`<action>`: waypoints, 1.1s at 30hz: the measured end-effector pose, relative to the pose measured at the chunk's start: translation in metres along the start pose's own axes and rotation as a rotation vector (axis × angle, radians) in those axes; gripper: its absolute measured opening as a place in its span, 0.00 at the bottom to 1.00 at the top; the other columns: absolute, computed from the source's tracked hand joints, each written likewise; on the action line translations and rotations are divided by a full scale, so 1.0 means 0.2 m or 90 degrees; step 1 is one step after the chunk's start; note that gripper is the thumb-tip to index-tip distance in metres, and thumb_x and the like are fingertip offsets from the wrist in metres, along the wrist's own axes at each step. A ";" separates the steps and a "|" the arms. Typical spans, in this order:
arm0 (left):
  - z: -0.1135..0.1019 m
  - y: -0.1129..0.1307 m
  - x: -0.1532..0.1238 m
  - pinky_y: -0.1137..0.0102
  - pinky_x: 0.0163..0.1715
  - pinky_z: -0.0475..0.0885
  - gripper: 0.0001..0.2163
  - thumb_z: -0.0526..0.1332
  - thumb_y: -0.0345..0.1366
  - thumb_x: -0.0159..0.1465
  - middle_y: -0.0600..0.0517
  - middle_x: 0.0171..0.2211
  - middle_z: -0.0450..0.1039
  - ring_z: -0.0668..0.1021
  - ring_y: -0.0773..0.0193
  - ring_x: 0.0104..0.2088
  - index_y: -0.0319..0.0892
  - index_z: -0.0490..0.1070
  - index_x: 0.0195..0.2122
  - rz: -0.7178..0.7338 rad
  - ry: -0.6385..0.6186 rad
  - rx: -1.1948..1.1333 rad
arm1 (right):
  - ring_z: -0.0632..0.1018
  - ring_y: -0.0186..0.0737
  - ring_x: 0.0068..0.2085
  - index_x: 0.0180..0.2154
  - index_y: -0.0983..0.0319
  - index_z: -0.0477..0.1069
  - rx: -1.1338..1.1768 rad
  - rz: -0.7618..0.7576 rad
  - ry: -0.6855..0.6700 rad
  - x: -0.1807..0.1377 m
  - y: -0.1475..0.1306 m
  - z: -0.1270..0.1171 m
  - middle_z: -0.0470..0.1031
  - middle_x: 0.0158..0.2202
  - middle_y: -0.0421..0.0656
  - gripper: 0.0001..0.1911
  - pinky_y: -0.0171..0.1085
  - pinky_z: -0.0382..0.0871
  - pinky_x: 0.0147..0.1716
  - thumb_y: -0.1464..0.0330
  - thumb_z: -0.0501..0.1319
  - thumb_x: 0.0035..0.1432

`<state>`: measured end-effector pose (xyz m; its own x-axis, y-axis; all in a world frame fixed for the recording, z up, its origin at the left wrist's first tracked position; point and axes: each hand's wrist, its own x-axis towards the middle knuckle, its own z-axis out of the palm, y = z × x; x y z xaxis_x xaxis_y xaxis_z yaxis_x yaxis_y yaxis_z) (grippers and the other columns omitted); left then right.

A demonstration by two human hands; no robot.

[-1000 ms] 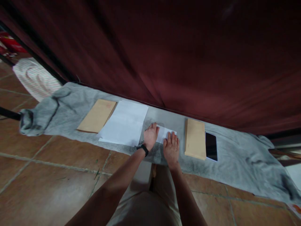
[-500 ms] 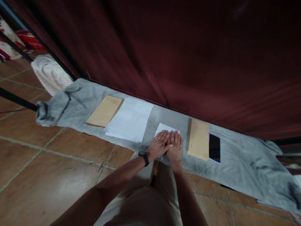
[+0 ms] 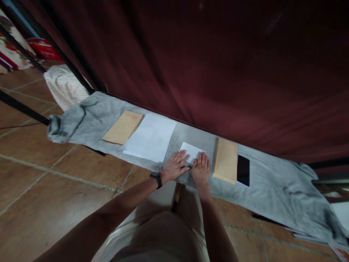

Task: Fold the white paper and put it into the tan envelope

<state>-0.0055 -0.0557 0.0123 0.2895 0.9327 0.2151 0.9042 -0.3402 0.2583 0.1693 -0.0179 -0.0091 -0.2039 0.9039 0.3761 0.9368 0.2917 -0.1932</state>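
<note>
A small folded-looking sheet of white paper (image 3: 192,150) lies on the grey cloth. My left hand (image 3: 174,166), with a dark watch on its wrist, rests flat at the paper's left near corner, fingers spread. Flat on the paper's right near corner is my right hand (image 3: 201,169), fingers stretched out. To the left lies a stack of larger white sheets (image 3: 152,136). Beyond it sits a pile of brown envelopes (image 3: 124,127). Another brown envelope pile (image 3: 225,160) is right of my right hand, next to a dark-screened phone (image 3: 243,170).
The grey cloth (image 3: 275,185) covers a long narrow bench. A dark red curtain (image 3: 207,72) hangs along its far side. Black metal bars (image 3: 24,108) and a striped cloth (image 3: 67,87) are at the left. Brown floor tiles (image 3: 68,203) show in front.
My left hand has moved left, away from my right hand, which it was touching and partly overlapping. More of the small paper shows now. The view has shifted slightly.
</note>
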 end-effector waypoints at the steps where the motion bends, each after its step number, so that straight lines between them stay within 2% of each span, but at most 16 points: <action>1: -0.01 0.00 0.00 0.55 0.70 0.54 0.29 0.55 0.50 0.72 0.41 0.72 0.51 0.56 0.53 0.72 0.44 0.58 0.70 0.004 -0.001 -0.001 | 0.65 0.55 0.68 0.69 0.72 0.57 0.004 0.008 0.005 -0.01 0.01 -0.01 0.61 0.68 0.61 0.28 0.56 0.59 0.64 0.67 0.43 0.73; 7: -0.03 0.01 0.01 0.54 0.70 0.54 0.27 0.59 0.49 0.70 0.45 0.73 0.52 0.56 0.53 0.72 0.51 0.61 0.69 0.003 -0.006 -0.003 | 0.65 0.54 0.68 0.68 0.74 0.58 0.033 0.052 0.007 -0.07 0.03 -0.07 0.62 0.68 0.63 0.29 0.57 0.61 0.64 0.70 0.44 0.71; 12: -0.05 0.02 0.02 0.54 0.70 0.54 0.25 0.58 0.47 0.71 0.47 0.73 0.52 0.56 0.54 0.72 0.53 0.62 0.68 -0.009 -0.028 -0.006 | 0.62 0.50 0.69 0.68 0.67 0.59 0.073 -0.039 -0.050 -0.13 -0.03 -0.13 0.60 0.69 0.57 0.27 0.56 0.57 0.66 0.67 0.44 0.73; 15: -0.05 0.01 0.02 0.55 0.71 0.53 0.23 0.56 0.44 0.73 0.47 0.73 0.52 0.56 0.55 0.72 0.51 0.62 0.68 -0.006 -0.030 -0.007 | 0.63 0.49 0.69 0.67 0.68 0.61 0.067 -0.053 -0.073 -0.16 -0.04 -0.15 0.61 0.69 0.56 0.27 0.54 0.56 0.66 0.65 0.45 0.74; 20: -0.05 0.02 0.01 0.54 0.71 0.51 0.23 0.51 0.41 0.74 0.44 0.72 0.54 0.57 0.56 0.72 0.44 0.61 0.68 0.001 -0.014 0.013 | 0.63 0.48 0.69 0.69 0.69 0.57 0.034 -0.052 -0.060 -0.22 0.02 -0.15 0.61 0.69 0.56 0.28 0.51 0.55 0.67 0.64 0.46 0.74; 23: -0.01 0.08 0.09 0.56 0.72 0.50 0.24 0.47 0.41 0.75 0.44 0.71 0.56 0.57 0.58 0.72 0.40 0.60 0.69 0.000 -0.021 0.007 | 0.64 0.49 0.69 0.69 0.70 0.57 0.026 -0.047 -0.052 -0.24 0.03 -0.14 0.61 0.69 0.56 0.28 0.52 0.55 0.68 0.64 0.47 0.73; 28: 0.08 0.20 0.33 0.59 0.71 0.50 0.24 0.43 0.41 0.76 0.49 0.71 0.57 0.57 0.62 0.72 0.41 0.60 0.69 0.053 -0.083 -0.038 | 0.67 0.51 0.67 0.65 0.71 0.64 0.014 -0.046 -0.036 -0.24 0.03 -0.10 0.68 0.65 0.57 0.26 0.52 0.55 0.67 0.67 0.48 0.71; 33: 0.14 0.18 0.46 0.57 0.71 0.48 0.24 0.43 0.43 0.76 0.50 0.71 0.57 0.56 0.59 0.72 0.42 0.59 0.69 0.080 -0.075 -0.034 | 0.69 0.51 0.66 0.64 0.70 0.66 0.015 -0.035 -0.041 -0.23 0.04 -0.09 0.71 0.62 0.57 0.25 0.52 0.56 0.67 0.65 0.50 0.72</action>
<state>0.0627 0.0219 0.0158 0.4371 0.8887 0.1386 0.8411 -0.4585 0.2871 0.1904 -0.0627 -0.0112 -0.2728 0.9044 0.3280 0.9171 0.3475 -0.1954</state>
